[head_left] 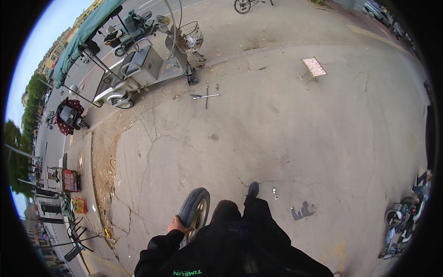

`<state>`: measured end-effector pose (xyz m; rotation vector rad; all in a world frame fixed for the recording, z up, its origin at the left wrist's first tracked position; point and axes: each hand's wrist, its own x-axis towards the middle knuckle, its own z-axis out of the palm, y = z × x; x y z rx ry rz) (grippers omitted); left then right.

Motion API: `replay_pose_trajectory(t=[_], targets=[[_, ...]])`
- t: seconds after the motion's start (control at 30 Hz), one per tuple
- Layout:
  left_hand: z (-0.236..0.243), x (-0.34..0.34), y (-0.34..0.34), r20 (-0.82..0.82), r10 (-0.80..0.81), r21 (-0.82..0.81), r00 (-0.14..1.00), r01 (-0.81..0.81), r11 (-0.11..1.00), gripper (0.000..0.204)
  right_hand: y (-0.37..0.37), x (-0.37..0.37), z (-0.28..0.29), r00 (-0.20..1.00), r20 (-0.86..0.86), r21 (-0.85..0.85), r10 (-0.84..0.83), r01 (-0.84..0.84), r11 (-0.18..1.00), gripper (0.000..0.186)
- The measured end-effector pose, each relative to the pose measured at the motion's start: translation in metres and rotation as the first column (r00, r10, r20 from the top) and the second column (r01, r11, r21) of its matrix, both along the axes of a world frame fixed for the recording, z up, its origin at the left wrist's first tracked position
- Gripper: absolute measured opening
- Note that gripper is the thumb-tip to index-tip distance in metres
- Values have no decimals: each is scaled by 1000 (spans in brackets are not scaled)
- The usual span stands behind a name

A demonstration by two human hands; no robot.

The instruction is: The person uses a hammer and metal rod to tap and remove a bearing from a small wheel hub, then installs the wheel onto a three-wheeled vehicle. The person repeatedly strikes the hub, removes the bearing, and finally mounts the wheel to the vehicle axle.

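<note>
My left hand [177, 225] is closed on the side of a small wheel with a black tyre [188, 207] and a pale spoked rim [199, 216]. The wheel stands upright beside my left leg, and its lower part is hidden behind my sleeve. My right sleeve [309, 264] runs out at the lower edge; no right hand can be made out there. A dark shoe [253, 189] of mine stands on the pavement.
A cross-shaped wheel wrench [206, 97] lies on the pavement ahead. Farther off stand a folding stool [314, 67] and a canopied three-wheeler [157, 67]. Small items [275, 193] lie near my shoe. Scooters [401, 226] are parked at the right; a folding chair [76, 237] is at the left.
</note>
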<state>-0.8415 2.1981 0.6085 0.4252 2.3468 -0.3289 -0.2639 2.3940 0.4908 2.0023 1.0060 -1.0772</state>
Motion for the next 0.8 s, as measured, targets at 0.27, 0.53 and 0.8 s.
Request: replay_pose_trajectory(t=[0.27,0.53,0.8], targets=[[-36,-31,151,91,150,-59,985,-145,988,106,260,-63,-63,982,73,89,175,-181,979,57],[-80,-99,369,184,188,-40,965,-184,982,101,548,-121,-95,996,36,302,86,-93,949,58],[-75,-156,574,116,224,98,968,-236,967,105,796,-205,-81,918,83,83,388,-394,915,51]])
